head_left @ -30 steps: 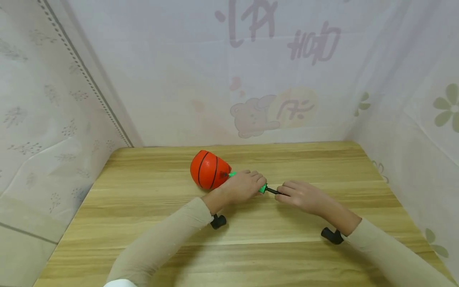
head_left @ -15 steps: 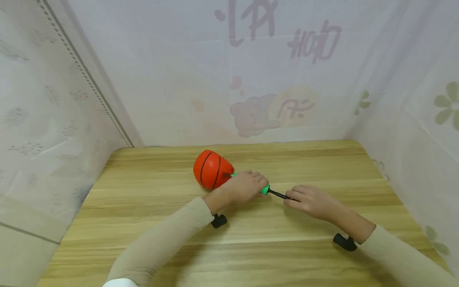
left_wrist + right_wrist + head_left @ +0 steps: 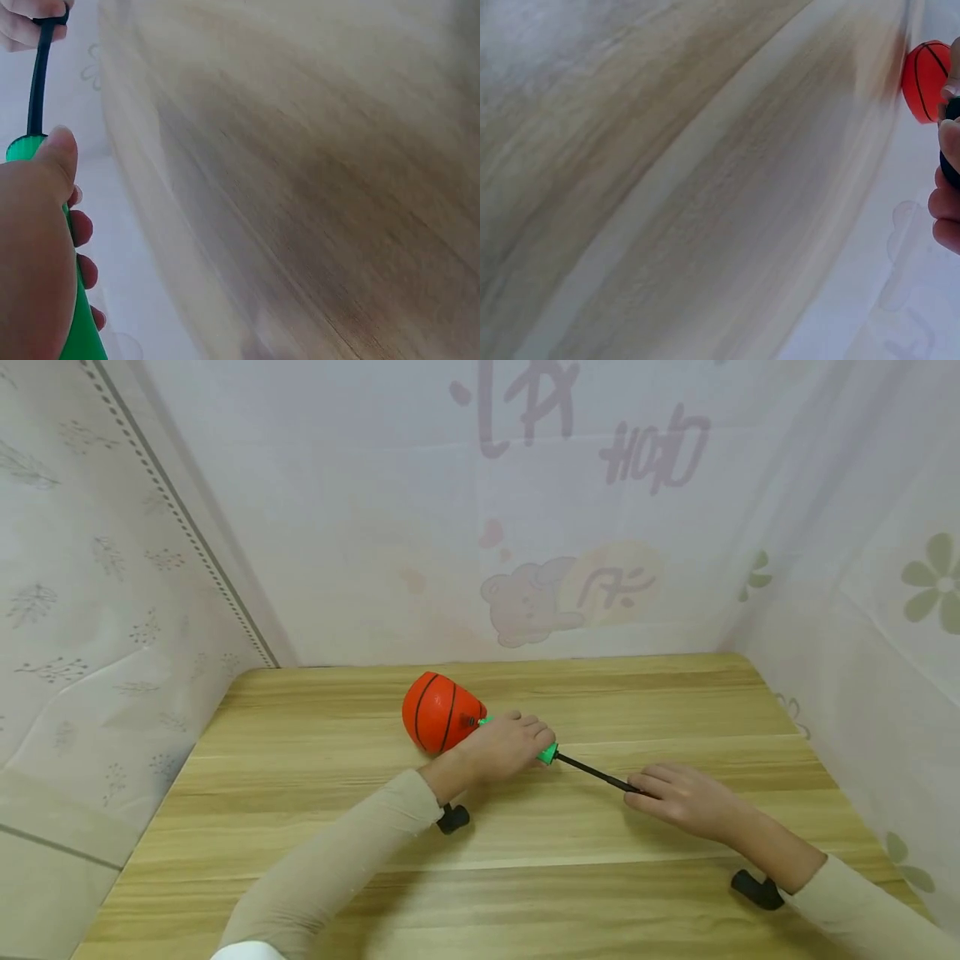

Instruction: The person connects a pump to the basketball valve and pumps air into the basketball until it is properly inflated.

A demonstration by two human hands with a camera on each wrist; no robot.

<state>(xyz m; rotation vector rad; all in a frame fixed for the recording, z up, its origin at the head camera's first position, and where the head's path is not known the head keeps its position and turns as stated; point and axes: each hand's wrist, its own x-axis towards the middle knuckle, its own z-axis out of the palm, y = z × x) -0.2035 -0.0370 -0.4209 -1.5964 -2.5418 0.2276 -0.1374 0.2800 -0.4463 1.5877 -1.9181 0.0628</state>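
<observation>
My left hand [image 3: 504, 747] is wrapped round the green barrel [image 3: 84, 334] of the pump, thumb [image 3: 60, 154] laid along it toward the collar end, the tips of my other fingers showing past its far side. My right hand [image 3: 686, 802] is curled round the black handle [image 3: 950, 161], to the right of my left hand and a little nearer to me. Between my two grips runs the black rod [image 3: 592, 771], a good length of it bare, straight and slanting down from the collar toward my right fingers.

The ball [image 3: 442, 714], red with black lines, lies on the table [image 3: 525, 902] just to the left of my left grip and slightly beyond it. It is lopsided, bulging on the side away from my hand and narrowing toward the pump, with a dark mark near the narrow end. The pump's green tip [image 3: 486, 722] meets that end; how far anything goes in, I cannot tell.

Beige sleeves [image 3: 337, 860] cover my forearms behind both grips, and a black fitting [image 3: 453, 818] sits under my left wrist, another [image 3: 757, 891] under my right. Beyond my hands, past the table's far edge, hangs a pale cloth [image 3: 375, 527] printed with a bear [image 3: 525, 602] and lettering.
</observation>
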